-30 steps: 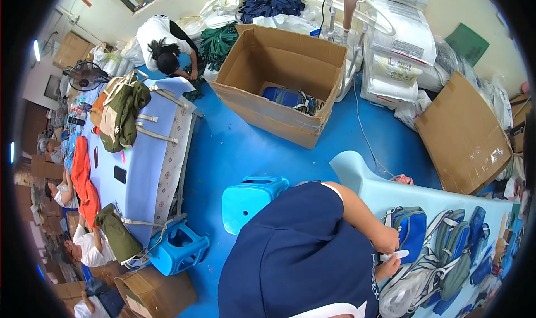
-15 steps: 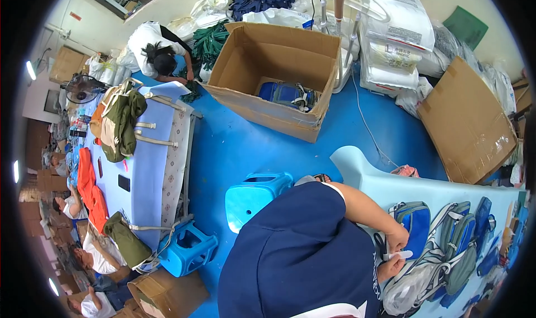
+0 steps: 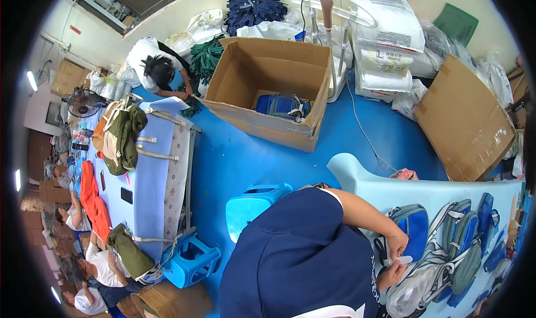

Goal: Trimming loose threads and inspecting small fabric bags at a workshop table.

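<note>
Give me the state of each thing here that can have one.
White piece: held in the hands
Blue bag beside them: on the pale table
Large cardboard box: open, blue contents inside
Black phone: flat, screen dark
White sacks: stacked
Ceiling lights: lit
Fan: running or stopped, cannot tell

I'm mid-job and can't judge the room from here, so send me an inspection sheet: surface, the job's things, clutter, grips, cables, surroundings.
Surface: table with a pale-blue cover, bearing several backpacks.
Job's things: small white strip beside a blue-and-grey backpack; more backpacks lie to its right in the picture.
Clutter: clear plastic bag among the pale straps.
Grips: left grip and right grip close together at the strip; which one pinches it is unclear.
Cables: one thin pale cable trailing over the blue floor.
Surroundings: open cardboard box with blue bag contents; blue plastic stool; co-worker bending by dark-green straps.
</note>
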